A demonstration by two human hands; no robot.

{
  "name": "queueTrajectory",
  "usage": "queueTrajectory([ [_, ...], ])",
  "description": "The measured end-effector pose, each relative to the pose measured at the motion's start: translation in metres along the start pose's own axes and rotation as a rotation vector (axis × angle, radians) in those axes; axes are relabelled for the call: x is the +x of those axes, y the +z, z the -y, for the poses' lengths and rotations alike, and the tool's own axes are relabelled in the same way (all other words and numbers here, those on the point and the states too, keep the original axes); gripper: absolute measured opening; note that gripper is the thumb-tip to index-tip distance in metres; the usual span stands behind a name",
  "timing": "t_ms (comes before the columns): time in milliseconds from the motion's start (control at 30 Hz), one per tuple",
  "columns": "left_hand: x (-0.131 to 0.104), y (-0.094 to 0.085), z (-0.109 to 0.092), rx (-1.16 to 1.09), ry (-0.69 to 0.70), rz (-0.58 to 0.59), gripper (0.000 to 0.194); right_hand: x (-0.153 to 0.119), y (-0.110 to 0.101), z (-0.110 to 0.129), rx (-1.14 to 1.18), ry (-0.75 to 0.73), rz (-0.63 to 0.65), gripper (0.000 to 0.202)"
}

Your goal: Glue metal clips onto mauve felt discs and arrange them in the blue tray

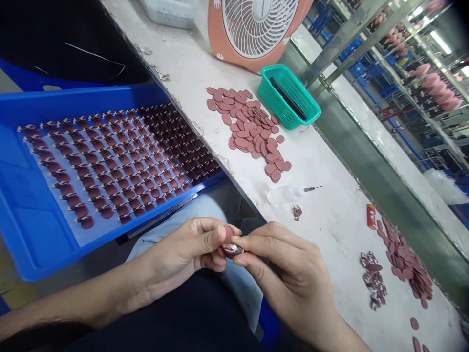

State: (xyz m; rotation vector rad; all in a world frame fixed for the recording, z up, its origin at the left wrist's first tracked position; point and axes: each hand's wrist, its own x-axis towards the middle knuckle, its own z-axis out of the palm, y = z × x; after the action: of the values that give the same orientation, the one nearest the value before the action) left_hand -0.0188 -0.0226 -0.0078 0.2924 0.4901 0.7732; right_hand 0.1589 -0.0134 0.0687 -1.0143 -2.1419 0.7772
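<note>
Over my lap, my left hand point(205, 244) pinches a flat reddish-brown oval disc point(228, 233) between thumb and fingers. My right hand point(289, 269) closes its thumb and forefinger on a small shiny painted piece point(233, 250), dark brown with white, which touches the disc's lower edge. Whether the two are joined I cannot tell. On the white table beyond lie a clear bottle with a needle tip point(289, 194) and one small painted piece point(297, 212). To the left, a blue tray point(25, 244) holds many rows of discs with painted pieces on them.
A heap of oval discs point(252, 124) lies mid-table near a green basket point(289, 80) holding a dark object. An orange fan point(234, 51) stands behind. On the right are more painted pieces point(373, 281), another disc heap point(408, 264) and a red tube point(371, 216).
</note>
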Motion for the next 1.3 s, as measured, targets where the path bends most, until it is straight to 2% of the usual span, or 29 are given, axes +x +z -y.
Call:
queueTrajectory([
  [567, -0.002, -0.005, -0.002, -0.023, -0.008, -0.066, 0.032, 0.007, 0.006, -0.001, 0.002, -0.002, 0.014, 0.021],
  [900, -0.001, -0.006, -0.001, -0.034, -0.018, -0.064, 0.033, 0.008, 0.004, -0.005, 0.017, 0.077, 0.071, 0.013],
  [967, 0.001, -0.008, 0.0, 0.0, -0.012, -0.063, 0.038, 0.008, 0.004, -0.005, 0.01, 0.063, 0.061, 0.014],
  [1033, 0.003, -0.01, 0.001, 0.03, -0.022, -0.07, 0.052, 0.007, 0.006, -0.007, -0.022, 0.04, 0.034, 0.016],
  [1100, 0.004, -0.012, 0.0, 0.057, -0.009, -0.124, 0.066, 0.005, 0.01, -0.011, -0.122, 0.016, -0.032, 0.018],
  [1133, 0.004, -0.011, -0.001, 0.072, 0.02, -0.174, 0.066, 0.004, 0.013, -0.014, -0.197, -0.003, -0.081, 0.019],
  [1233, 0.003, -0.006, -0.004, 0.139, 0.184, -0.345, 0.05, 0.002, 0.026, -0.022, -0.454, -0.129, -0.225, 0.019],
  [1300, 0.003, -0.001, -0.005, 0.189, 0.284, -0.403, 0.044, 0.003, 0.035, -0.026, -0.599, -0.237, -0.284, 0.02],
])
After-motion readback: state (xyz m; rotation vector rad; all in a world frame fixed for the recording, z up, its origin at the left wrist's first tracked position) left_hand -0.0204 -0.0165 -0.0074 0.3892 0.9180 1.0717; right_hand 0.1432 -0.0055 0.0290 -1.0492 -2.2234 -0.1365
